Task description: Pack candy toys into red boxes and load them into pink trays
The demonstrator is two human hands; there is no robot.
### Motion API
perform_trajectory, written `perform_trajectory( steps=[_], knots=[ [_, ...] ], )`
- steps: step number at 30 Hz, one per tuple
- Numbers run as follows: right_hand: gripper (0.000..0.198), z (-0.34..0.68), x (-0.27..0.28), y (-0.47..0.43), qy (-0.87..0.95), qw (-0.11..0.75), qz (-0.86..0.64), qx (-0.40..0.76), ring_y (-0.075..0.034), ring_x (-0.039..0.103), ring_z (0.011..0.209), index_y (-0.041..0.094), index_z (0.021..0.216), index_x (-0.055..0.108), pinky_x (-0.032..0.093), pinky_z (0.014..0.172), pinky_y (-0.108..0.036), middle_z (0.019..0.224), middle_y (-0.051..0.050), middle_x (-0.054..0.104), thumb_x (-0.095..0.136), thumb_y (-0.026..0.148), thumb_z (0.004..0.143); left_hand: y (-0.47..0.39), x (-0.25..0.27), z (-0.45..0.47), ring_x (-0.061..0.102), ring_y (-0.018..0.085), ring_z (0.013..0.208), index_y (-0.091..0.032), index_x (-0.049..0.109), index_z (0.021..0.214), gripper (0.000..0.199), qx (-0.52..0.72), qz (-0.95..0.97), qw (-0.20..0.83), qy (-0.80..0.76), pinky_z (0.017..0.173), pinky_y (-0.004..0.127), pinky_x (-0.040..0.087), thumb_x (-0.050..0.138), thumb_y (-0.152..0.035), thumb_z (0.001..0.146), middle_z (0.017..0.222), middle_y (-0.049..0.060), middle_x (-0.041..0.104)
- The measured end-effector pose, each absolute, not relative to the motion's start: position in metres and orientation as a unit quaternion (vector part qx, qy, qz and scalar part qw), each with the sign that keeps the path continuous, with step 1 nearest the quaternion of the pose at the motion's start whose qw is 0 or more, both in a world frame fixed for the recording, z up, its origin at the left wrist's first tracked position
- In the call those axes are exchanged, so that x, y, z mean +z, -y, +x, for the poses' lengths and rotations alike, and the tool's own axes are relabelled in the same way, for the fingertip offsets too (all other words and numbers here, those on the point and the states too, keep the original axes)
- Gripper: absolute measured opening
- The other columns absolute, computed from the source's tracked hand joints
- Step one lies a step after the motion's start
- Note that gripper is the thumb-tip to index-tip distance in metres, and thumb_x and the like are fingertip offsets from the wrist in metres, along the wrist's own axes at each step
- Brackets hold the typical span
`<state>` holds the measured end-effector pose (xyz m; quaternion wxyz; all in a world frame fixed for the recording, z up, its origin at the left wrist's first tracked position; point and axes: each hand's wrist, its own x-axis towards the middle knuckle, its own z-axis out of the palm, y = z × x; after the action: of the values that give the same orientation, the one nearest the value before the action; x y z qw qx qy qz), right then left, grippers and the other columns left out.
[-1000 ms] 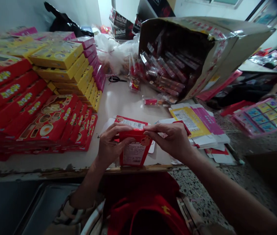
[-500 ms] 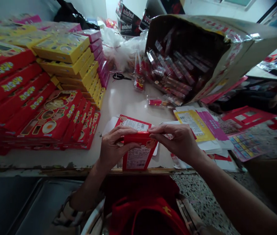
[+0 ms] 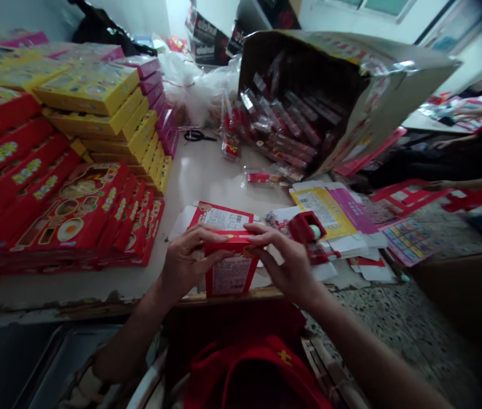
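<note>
Red carton (image 3: 229,271) stands upright at the near edge of the tabletop (image 3: 207,170), held between both hands. Its white label side faces the camera. The left hand (image 3: 183,264) grasps the left side of the carton, with the thumb across the front and the fingers bent over the top edge. The right hand (image 3: 287,264) grasps the top right corner, and its fingertips press on the top flap. Just behind the carton, a flat red carton blank (image 3: 224,216) lies on the tabletop. To the right of the hands there is a pile of flat yellow and pink blanks (image 3: 330,207). On the left, stacks of red boxes (image 3: 66,210) and yellow boxes (image 3: 96,102) fill the tabletop. At the far right, a big cardboard box (image 3: 352,74) lies on its side, with many wrapped packets (image 3: 287,122) inside it. Black scissors (image 3: 196,135) lie far on the tabletop, near the yellow boxes.
</note>
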<state>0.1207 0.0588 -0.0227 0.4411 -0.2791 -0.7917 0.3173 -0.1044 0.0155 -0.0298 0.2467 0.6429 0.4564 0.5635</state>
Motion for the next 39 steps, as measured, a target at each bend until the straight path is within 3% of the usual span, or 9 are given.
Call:
perform_trajectory(
  steps=[2,7,9,11,16,22,27,32,39],
  knots=[
    [0.014,0.115,-0.029,-0.058,0.768,0.452,-0.3,0.34,-0.023,0.067,0.126,0.026,0.112,0.064,0.058,0.106,-0.044,0.139,-0.008,0.069,0.064,0.024,0.099,-0.02,-0.031,-0.1,0.07,0.017,0.084,-0.019,0.067,0.094,0.028,0.563,0.621,0.271,-0.473,0.07,0.024,0.058,0.087,-0.032,0.079,0.097,0.003,0.073],
    [0.071,0.183,-0.02,-0.079,0.678,0.465,-0.407,0.398,-0.023,0.075,0.104,0.026,0.136,0.053,0.064,0.089,-0.038,0.132,-0.011,0.071,0.087,0.044,0.077,-0.027,-0.027,-0.082,0.064,0.014,0.077,-0.022,0.066,0.1,0.024,0.608,0.579,0.215,-0.498,0.067,0.021,0.053,0.081,-0.032,0.085,0.093,-0.001,0.068],
    [0.051,0.235,-0.015,-0.085,0.654,0.47,-0.497,0.322,-0.023,0.074,0.1,0.022,0.125,0.064,0.062,0.087,-0.039,0.119,-0.01,0.075,0.08,0.048,0.084,-0.023,-0.022,-0.073,0.065,0.014,0.082,-0.023,0.066,0.101,0.021,0.628,0.56,0.205,-0.499,0.073,0.022,0.053,0.079,-0.031,0.087,0.098,-0.001,0.068],
    [0.04,0.279,-0.018,-0.091,0.657,0.405,-0.572,0.277,-0.022,0.072,0.088,0.019,0.106,0.074,0.059,0.079,-0.038,0.099,-0.008,0.077,0.073,0.055,0.088,-0.017,-0.02,-0.06,0.066,0.014,0.086,-0.024,0.067,0.1,0.016,0.621,0.567,0.199,-0.503,0.078,0.022,0.053,0.078,-0.03,0.089,0.099,-0.001,0.069],
    [0.048,0.308,-0.045,-0.097,0.671,0.274,-0.557,0.405,-0.021,0.067,0.085,0.017,0.09,0.078,0.051,0.078,-0.034,0.09,-0.006,0.077,0.068,0.064,0.085,-0.003,-0.031,-0.024,0.059,0.011,0.067,-0.023,0.066,0.087,0.011,0.553,0.605,0.239,-0.521,0.064,0.019,0.048,0.07,-0.029,0.095,0.077,-0.004,0.066],
    [0.041,0.286,-0.053,-0.101,0.587,0.339,-0.544,0.496,-0.018,0.062,0.082,0.017,0.078,0.076,0.046,0.082,-0.033,0.084,-0.004,0.072,0.083,0.057,0.069,0.002,-0.045,-0.011,0.05,0.011,0.059,-0.022,0.061,0.083,0.022,0.491,0.6,0.3,-0.556,0.056,0.019,0.042,0.066,-0.038,0.097,0.068,-0.005,0.057],
    [0.031,0.282,-0.043,-0.079,0.568,0.456,-0.555,0.402,-0.021,0.062,0.101,0.02,0.074,0.077,0.043,0.097,-0.036,0.105,-0.006,0.072,0.086,0.05,0.071,-0.01,-0.044,-0.001,0.049,0.012,0.063,-0.022,0.062,0.089,0.026,0.419,0.585,0.399,-0.569,0.059,0.02,0.041,0.064,-0.047,0.096,0.071,-0.005,0.056],
    [0.037,0.285,-0.051,-0.036,0.437,0.464,-0.562,0.527,-0.016,0.059,0.076,0.019,0.074,0.074,0.044,0.081,-0.032,0.077,-0.002,0.07,0.088,0.052,0.07,-0.017,-0.046,0.008,0.054,0.013,0.071,-0.02,0.065,0.094,0.032,0.39,0.548,0.503,-0.542,0.065,0.021,0.042,0.063,-0.052,0.096,0.081,-0.002,0.062],
    [0.045,0.276,-0.089,-0.039,0.337,0.479,-0.542,0.603,-0.013,0.059,0.064,0.019,0.074,0.067,0.046,0.066,-0.028,0.069,-0.001,0.068,0.092,0.054,0.06,-0.014,-0.051,0.021,0.047,0.01,0.062,-0.02,0.059,0.09,0.035,0.384,0.542,0.531,-0.526,0.058,0.02,0.037,0.063,-0.054,0.097,0.072,-0.004,0.055]
  ],
)
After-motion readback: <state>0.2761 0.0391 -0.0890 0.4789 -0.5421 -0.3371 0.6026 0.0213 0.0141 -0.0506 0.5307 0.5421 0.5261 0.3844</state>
